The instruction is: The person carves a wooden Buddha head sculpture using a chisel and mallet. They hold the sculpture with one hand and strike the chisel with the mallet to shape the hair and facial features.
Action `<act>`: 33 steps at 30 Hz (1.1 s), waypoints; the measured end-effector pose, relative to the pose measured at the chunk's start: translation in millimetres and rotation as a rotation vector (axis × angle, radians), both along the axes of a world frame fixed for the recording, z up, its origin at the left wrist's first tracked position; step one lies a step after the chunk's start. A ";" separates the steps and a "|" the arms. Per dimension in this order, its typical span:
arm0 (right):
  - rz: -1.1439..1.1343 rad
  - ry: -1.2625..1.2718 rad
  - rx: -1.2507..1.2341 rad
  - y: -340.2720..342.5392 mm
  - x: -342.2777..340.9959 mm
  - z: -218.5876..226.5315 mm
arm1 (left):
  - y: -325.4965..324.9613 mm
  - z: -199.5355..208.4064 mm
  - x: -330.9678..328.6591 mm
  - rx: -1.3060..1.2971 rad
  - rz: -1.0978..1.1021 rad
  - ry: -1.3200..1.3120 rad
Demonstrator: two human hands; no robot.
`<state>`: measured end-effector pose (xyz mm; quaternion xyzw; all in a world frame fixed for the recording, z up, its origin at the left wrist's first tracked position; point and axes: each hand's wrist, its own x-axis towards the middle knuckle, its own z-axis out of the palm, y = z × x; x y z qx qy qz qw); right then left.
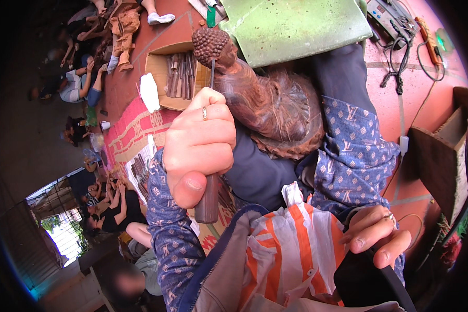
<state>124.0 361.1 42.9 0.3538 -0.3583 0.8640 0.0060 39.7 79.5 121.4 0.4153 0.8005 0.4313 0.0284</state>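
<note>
My left hand (pixel 200 145) is closed in a fist round a wood-carving chisel. The wooden handle (pixel 208 203) comes out below the thumb, and the thin metal shaft reaches up beside the head of a dark carved wooden statue (pixel 265 99). The statue, a seated figure with knobbed hair, lies tilted against my legs; whether the chisel tip touches it I cannot tell. At the lower right, my right hand (pixel 374 231) has its fingers bent over the upper edge of a black flat object (pixel 369 281), whose kind is unclear. A striped orange and white cloth (pixel 301 249) covers my lap.
Several chisels lie in a cardboard box (pixel 155 67) left of the statue, near a red patterned mat (pixel 135 130). A green plastic surface (pixel 301 28) stands beyond. Cables and an orange power strip (pixel 429 41) lie far right, above a wooden box (pixel 442 156). Several people sit at left.
</note>
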 end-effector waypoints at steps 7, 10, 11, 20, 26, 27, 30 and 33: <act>0.000 -0.006 0.011 0.2 0.9 -0.8 | 1.3 8.9 -6.3 0.133 0.078 -0.100; -0.026 -0.012 0.013 0.1 1.7 -0.2 | 0.7 -0.2 -5.0 0.118 0.049 -0.040; -0.028 -0.025 0.004 -1.5 1.5 2.8 | -0.7 -1.8 -0.2 0.082 0.041 -0.006; -0.051 -0.016 0.018 -4.5 5.9 7.1 | -11.6 -31.6 20.2 -0.100 0.005 0.201; -0.031 -0.004 0.016 -4.6 6.2 8.9 | -11.7 -11.0 25.4 -0.242 0.035 0.297; -0.030 -0.003 0.016 -4.6 6.0 8.1 | -6.9 -1.0 31.9 -0.271 0.081 0.380; -0.022 -0.005 0.021 -4.5 4.9 7.1 | -7.9 4.7 31.7 -0.122 0.098 0.665; -0.022 -0.001 0.023 -3.8 4.8 6.8 | -4.6 5.1 30.9 -0.055 0.080 0.500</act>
